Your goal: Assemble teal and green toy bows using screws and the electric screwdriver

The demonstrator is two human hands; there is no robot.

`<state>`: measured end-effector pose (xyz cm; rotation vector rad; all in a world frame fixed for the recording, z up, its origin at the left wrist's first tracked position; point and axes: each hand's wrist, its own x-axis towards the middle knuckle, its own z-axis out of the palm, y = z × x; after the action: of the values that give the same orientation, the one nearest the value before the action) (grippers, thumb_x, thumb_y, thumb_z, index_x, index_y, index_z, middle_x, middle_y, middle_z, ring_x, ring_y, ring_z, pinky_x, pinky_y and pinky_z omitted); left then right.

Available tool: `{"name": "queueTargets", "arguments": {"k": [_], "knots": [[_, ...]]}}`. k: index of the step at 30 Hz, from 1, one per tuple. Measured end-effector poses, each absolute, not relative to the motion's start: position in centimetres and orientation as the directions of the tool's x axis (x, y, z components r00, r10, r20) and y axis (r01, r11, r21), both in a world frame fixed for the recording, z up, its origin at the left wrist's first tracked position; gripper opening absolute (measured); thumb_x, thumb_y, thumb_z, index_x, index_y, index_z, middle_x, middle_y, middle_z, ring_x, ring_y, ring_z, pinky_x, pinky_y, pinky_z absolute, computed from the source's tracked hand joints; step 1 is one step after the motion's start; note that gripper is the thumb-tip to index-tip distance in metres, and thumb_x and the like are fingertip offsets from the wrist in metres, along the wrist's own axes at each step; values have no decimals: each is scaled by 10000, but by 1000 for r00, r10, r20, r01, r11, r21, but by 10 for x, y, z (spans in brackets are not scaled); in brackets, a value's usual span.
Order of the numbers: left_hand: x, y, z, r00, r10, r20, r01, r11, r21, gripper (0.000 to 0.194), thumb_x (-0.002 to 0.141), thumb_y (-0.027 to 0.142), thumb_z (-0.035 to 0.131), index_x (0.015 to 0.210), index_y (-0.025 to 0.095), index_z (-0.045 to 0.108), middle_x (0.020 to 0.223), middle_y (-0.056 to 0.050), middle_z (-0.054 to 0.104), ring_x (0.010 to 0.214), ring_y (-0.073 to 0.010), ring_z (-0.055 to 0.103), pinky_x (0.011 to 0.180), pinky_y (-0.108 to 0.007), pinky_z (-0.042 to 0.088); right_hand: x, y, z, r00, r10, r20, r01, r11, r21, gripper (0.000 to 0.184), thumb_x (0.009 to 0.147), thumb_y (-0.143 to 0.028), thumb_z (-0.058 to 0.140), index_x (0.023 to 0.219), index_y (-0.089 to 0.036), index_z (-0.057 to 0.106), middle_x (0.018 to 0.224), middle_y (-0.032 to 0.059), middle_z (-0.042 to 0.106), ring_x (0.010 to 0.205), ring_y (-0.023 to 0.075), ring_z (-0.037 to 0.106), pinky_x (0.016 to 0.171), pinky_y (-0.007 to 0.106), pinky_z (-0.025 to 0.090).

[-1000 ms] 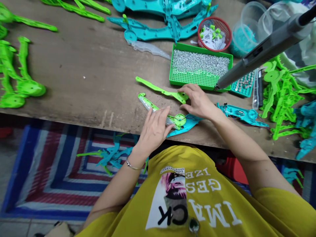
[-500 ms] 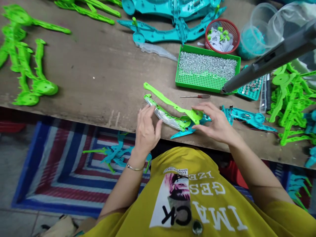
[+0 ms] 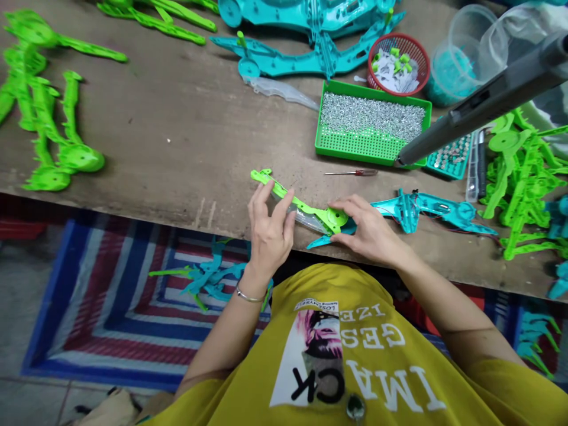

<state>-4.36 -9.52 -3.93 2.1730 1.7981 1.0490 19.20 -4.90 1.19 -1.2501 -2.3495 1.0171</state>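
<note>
A bright green plastic shell half [image 3: 306, 208] lies over another green half that carries a clear plastic strip [image 3: 310, 222]. My left hand [image 3: 270, 231] grips the long narrow end, with its fingertips on the top piece and its thumb low beside the clear strip. At the round end, my right hand [image 3: 366, 228] pinches the green shell between thumb and fingers. Underneath and to the right lies a blue plastic part [image 3: 439, 210] with thin red wires; my right hand hides some of it.
Beyond my hands are a small red-handled screwdriver [image 3: 364, 173], a green tray [image 3: 328, 142] of screws and a red basket [image 3: 377, 86]. A dark grey power screwdriver [image 3: 479, 100] slants in from the right. Green parts [image 3: 515, 183] pile up at right; others [image 3: 44, 118] lie left.
My right hand has moved left and down with the top green half, which now lies over the lower half instead of apart from it. My left fingers have come onto the top piece.
</note>
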Motion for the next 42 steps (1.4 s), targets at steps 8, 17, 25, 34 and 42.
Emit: {"name": "queueTargets", "arguments": {"k": [8,17,25,34,42], "knots": [[-39,-98,-52,56,916,396,791,-283,542,410,1019,273,524,1422,214,565,1580,-186,381,1521,-342,341,1219,-570,353,188,-43,18,-600,784,-162,665,375,-646,639,758,-372,870,1318,-176,632,1227,139,658,1169,323,634,1018,516,520],[-36,-97,-53,41,922,385,806,-258,533,371,1022,299,523,1370,190,590,1563,-198,405,1506,-334,365,1208,-557,372,188,-40,19,-614,766,-194,672,377,-638,599,826,-389,812,1350,-167,622,1252,151,664,1183,320,644,1033,516,495],[-32,-98,-51,34,942,333,801,-225,554,429,1036,299,477,1452,243,564,1642,-159,358,1552,-342,290,1234,-595,312,189,-39,12,-625,770,-129,668,442,-599,628,779,-479,837,1300,-178,655,1210,152,701,1154,338,648,1001,521,486],[-28,-100,-50,22,954,300,800,-197,567,574,1048,354,451,1591,188,365,1689,-198,265,1575,-332,247,1250,-546,298,193,-30,16,-597,798,-78,647,421,-636,367,875,-283,694,1226,-176,716,1146,121,761,1092,302,700,986,474,514],[-27,-100,-49,12,966,259,792,-168,587,567,1056,389,420,1583,185,383,1668,-177,336,1581,-326,238,1265,-550,268,188,-43,19,-692,716,-98,626,526,-577,549,857,-367,716,1360,-166,627,1326,171,665,1187,345,622,1045,561,487]]}}
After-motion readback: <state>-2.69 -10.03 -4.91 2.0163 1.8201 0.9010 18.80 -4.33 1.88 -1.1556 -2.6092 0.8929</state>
